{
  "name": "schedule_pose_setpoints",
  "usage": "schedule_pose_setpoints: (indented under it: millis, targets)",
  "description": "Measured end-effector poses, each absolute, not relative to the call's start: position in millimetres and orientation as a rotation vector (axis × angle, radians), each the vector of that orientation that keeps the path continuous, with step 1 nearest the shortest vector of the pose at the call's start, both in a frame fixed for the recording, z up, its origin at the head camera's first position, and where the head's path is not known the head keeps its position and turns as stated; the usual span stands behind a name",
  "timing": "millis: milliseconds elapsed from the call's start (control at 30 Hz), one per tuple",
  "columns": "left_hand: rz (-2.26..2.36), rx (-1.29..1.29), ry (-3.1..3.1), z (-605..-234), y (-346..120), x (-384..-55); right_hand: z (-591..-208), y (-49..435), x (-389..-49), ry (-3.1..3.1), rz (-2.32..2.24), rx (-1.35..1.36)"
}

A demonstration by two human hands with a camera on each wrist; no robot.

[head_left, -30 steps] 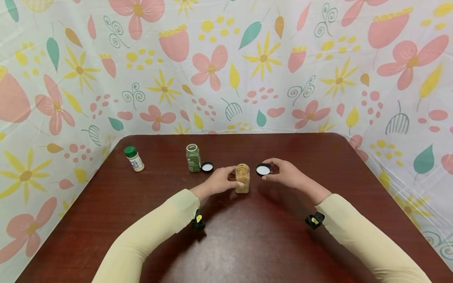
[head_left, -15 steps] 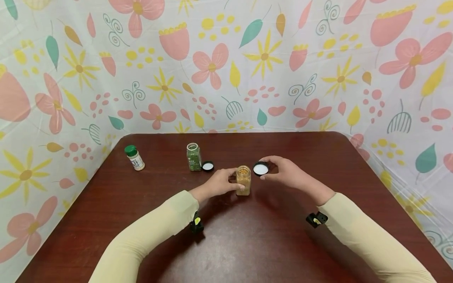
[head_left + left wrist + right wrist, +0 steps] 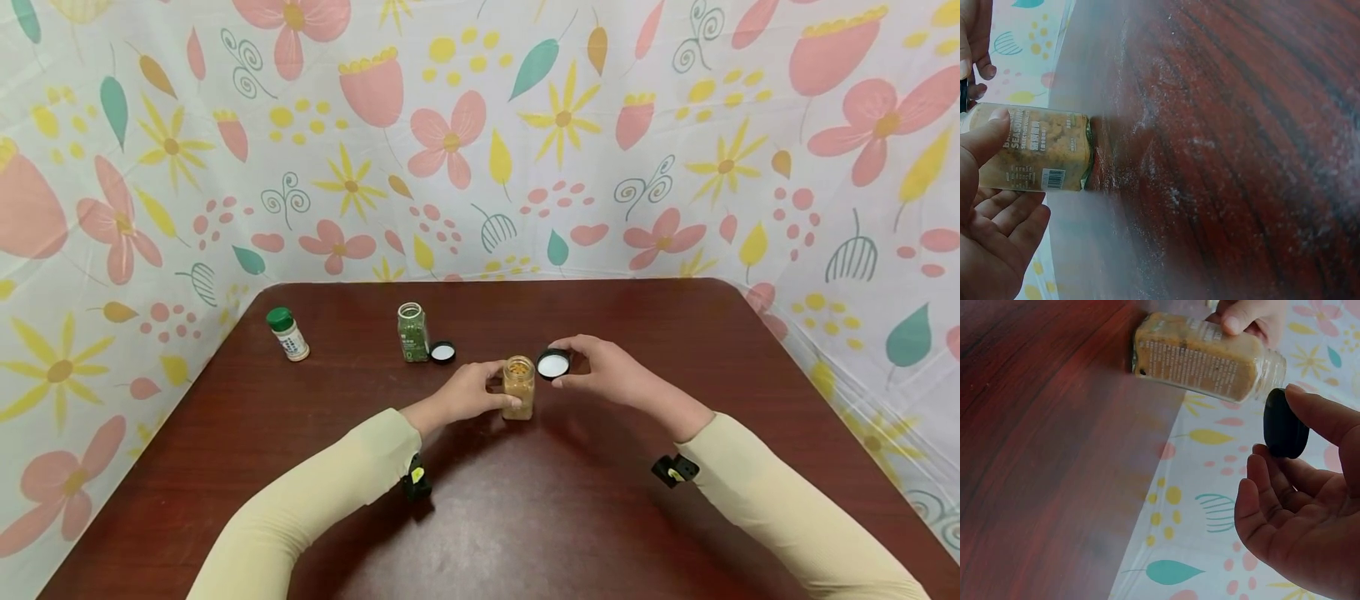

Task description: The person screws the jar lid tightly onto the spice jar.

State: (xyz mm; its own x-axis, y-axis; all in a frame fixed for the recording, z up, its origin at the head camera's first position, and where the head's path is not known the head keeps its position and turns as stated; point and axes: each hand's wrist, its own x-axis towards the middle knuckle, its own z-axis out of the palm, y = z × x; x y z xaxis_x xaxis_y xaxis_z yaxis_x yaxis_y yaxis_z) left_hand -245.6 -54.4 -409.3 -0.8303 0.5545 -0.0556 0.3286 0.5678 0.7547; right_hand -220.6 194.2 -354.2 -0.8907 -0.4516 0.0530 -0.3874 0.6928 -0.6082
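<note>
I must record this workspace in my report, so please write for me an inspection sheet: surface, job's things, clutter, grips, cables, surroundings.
Surface: dark red-brown table; pale specks in the left wrist view, dust or glare, cannot tell.
Job's things: spice jar, open, about upright; black cap, off the jar, close to it.
Clutter: green-capped shaker, standing at the left; opened herb jar, white-lined lid lying beside it.
Grips: left grip holds the spice jar; right grip pinches the black cap.
Cables: nothing seen.
Surroundings: floral cloth behind the table and at both sides.
</note>
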Motion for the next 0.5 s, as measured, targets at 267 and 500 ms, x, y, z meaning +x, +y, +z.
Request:
schedule_pose_setpoints:
  millis: [267, 500]
  targets:
    - [1.117, 0.721, 2.529, -407.2, -54.9, -242.9, -352.8, 194.0, -217.0, 2.797, -0.954, -0.708]
    - [1.127, 0.735, 2.527, -409.3, -54.4, -244.0, -353.6, 193.0, -217.2, 2.789, -0.956, -0.716]
